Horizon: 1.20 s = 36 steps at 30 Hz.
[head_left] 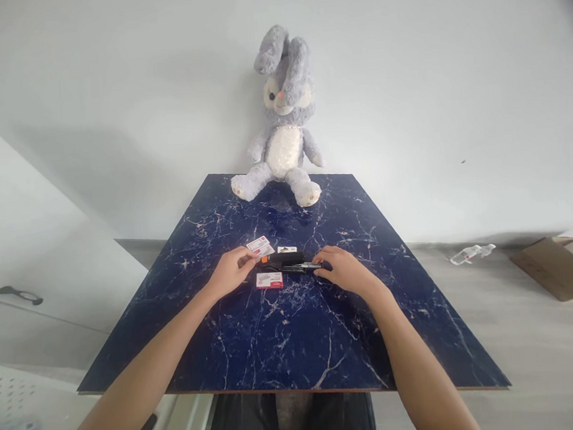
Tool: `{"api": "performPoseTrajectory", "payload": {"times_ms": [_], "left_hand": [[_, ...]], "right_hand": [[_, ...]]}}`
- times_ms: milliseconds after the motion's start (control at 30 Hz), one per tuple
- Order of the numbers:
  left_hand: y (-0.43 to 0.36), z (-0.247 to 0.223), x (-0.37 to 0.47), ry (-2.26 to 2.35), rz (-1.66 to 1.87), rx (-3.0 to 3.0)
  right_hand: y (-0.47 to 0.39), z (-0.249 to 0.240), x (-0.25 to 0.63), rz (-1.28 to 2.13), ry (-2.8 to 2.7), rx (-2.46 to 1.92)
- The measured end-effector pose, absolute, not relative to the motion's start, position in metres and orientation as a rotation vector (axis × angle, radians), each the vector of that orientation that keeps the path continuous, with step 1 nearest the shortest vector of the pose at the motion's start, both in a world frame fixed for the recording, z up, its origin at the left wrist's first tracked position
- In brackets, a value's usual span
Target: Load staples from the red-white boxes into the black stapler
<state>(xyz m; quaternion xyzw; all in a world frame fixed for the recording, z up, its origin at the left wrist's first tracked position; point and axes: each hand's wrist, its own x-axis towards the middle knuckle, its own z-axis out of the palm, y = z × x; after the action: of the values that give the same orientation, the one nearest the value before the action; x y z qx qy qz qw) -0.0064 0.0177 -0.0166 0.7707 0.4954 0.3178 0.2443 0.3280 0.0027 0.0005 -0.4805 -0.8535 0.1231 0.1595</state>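
Right hand (339, 270) pinches black stapler (286, 258) between desk's (279, 356) near and far edges; left hand (230, 271) at stapler's orange end, grip unclear.

One desk (278, 349) carries one plush rabbit (284, 147), two red-and-white packets (269, 281) (260, 245), one small white card or box (287, 249), and apparently one black stapler (291, 258); two hands (229, 271) (344, 270) and one cardboard box (545, 270) also show.

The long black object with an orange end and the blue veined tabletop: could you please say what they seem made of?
The long black object with an orange end may be matte plastic, judging by its dull surface; rubber is possible. The blue veined tabletop looks like laminated board, smooth and slightly shiny: a marble pattern above a thin brown edge.
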Motion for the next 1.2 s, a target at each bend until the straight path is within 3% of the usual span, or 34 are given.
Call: {"api": "performPoseTrajectory", "payload": {"times_ms": [400, 800, 1200], "left_hand": [[0.016, -0.016, -0.006, 1.33, 0.842, 2.137], [0.016, -0.016, -0.006, 1.326, 0.833, 2.131], [0.014, -0.01, -0.004, 1.31, 0.832, 2.137]], "right_hand": [[0.0, 0.003, 0.32, 0.455, -2.276, -1.352], [0.003, 0.001, 0.321, 0.854, -1.839, -1.389], [0.003, 0.003, 0.322, 0.623, -2.07, -1.407]]}}
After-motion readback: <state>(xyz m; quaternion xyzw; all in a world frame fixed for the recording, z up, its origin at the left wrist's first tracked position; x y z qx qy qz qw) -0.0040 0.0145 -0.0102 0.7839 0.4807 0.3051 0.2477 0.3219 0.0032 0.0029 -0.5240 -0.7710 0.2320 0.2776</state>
